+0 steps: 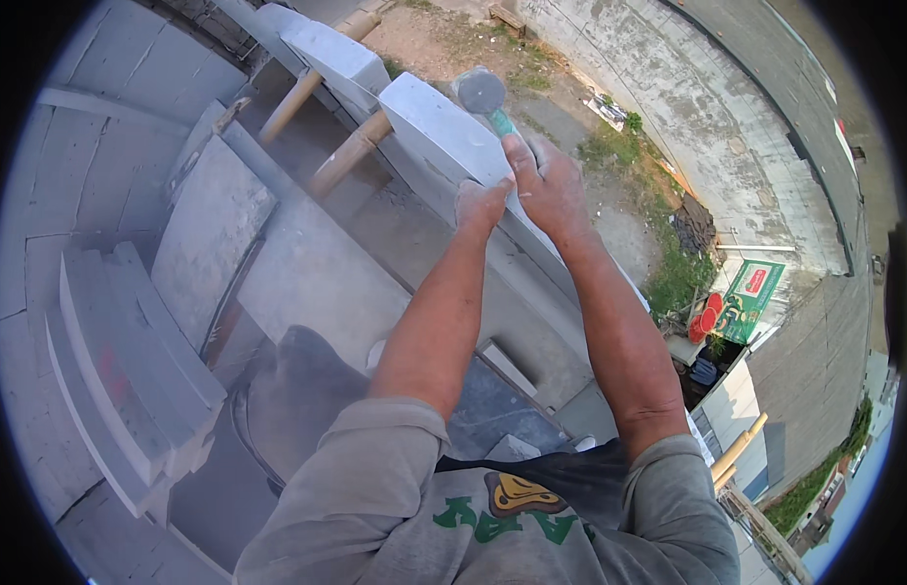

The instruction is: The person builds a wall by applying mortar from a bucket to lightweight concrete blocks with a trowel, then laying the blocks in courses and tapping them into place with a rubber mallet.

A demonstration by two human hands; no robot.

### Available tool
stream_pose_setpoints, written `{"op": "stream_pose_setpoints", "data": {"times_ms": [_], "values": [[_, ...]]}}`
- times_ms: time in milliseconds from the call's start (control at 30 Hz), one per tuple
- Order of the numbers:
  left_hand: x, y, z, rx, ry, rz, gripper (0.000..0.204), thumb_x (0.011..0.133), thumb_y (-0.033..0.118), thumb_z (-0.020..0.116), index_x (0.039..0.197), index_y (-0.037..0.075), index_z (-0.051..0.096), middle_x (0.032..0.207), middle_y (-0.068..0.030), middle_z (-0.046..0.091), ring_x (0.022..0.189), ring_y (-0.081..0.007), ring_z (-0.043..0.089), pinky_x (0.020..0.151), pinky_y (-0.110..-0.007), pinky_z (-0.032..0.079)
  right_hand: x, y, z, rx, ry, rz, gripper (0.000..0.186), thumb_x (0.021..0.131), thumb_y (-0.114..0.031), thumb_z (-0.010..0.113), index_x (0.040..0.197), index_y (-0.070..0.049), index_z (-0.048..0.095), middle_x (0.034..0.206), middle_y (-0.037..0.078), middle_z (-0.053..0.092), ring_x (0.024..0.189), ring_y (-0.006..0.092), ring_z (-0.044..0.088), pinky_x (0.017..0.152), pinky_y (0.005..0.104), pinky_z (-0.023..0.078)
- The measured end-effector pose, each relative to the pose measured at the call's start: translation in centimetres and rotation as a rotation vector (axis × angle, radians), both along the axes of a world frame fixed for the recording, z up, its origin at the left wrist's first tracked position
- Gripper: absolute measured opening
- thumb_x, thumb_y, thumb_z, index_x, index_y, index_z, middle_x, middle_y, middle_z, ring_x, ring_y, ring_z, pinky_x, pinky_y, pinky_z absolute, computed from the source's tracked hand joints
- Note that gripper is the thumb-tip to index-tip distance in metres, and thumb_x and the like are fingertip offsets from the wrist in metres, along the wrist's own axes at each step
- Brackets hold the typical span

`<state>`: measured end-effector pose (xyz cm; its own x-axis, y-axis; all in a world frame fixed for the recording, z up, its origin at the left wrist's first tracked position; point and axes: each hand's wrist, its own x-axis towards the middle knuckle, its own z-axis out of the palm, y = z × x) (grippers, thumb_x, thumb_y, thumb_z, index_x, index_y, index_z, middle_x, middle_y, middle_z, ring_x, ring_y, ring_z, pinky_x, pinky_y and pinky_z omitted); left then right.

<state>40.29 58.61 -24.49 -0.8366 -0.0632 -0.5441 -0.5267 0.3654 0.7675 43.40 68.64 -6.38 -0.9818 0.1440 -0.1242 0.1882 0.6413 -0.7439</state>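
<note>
A mallet with a round grey head (pixel 480 92) and a teal-green handle is gripped in my right hand (pixel 549 190). Its head is raised beside the end of a pale aerated-concrete block (pixel 443 127) in the low wall. My left hand (pixel 482 205) is closed close beside the right one, its thumb reaching toward it, over the same row of blocks. Whatever the left fingers press on or hold is hidden. White dust coats both hands.
Another pale block (pixel 336 57) continues the row, with bamboo poles (pixel 351 154) running out beneath. Stacked grey blocks (pixel 132 366) stand at left near a block wall (pixel 44 175). Beyond the row, the ground (pixel 619 244) drops far below, with a green sign (pixel 751 292).
</note>
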Motion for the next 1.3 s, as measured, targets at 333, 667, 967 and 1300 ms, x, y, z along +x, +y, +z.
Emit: {"op": "stream_pose_setpoints", "data": {"times_ms": [333, 667, 967, 1300], "values": [[0.4, 1.4, 0.8, 0.026, -0.005, 0.009, 0.072, 0.072, 0.044, 0.076, 0.113, -0.012, 0.058, 0.116, -0.0273, 0.062, 0.109, -0.0363, 0.061, 0.092, -0.04, 0.047, -1.1, 1.8, -4.4, 0.299, -0.306, 0.019, 0.058, 0.096, -0.053, 0.043, 0.096, 0.001, 0.066, 0.094, 0.027, 0.066, 0.096, 0.0428, 0.063, 0.084, 0.0504, 0.047], [-0.1, 1.2, 0.4, 0.126, -0.033, 0.068, 0.059, 0.078, 0.037, 0.078, 0.113, -0.008, 0.061, 0.106, -0.0136, 0.064, 0.09, -0.0218, 0.062, 0.073, -0.032, 0.049, 8.7, 11.8, 2.6, 0.14, -0.149, 0.116, 0.064, 0.094, -0.06, 0.043, 0.091, -0.001, 0.065, 0.082, 0.023, 0.064, 0.082, 0.0376, 0.062, 0.075, 0.0456, 0.047], [0.1, 0.7, 2.3, 0.194, -0.072, 0.036, 0.064, 0.079, 0.039, 0.077, 0.116, -0.009, 0.058, 0.114, -0.0143, 0.06, 0.095, -0.0239, 0.061, 0.079, -0.033, 0.052, 14.5, 14.7, 3.7, 0.064, -0.121, 0.099, 0.061, 0.097, -0.057, 0.039, 0.088, -0.001, 0.06, 0.078, 0.02, 0.06, 0.075, 0.0369, 0.06, 0.071, 0.0448, 0.046], [0.5, 1.2, 3.1, 0.144, -0.085, 0.083, 0.071, 0.077, 0.041, 0.079, 0.12, -0.009, 0.053, 0.115, -0.0149, 0.059, 0.097, -0.0254, 0.061, 0.08, -0.036, 0.051, 15.8, 14.7, -4.4, 0.29, -0.456, 0.109, 0.064, 0.097, -0.058, 0.034, 0.106, -0.001, 0.063, 0.097, 0.026, 0.066, 0.095, 0.0424, 0.062, 0.083, 0.0504, 0.047]]}}
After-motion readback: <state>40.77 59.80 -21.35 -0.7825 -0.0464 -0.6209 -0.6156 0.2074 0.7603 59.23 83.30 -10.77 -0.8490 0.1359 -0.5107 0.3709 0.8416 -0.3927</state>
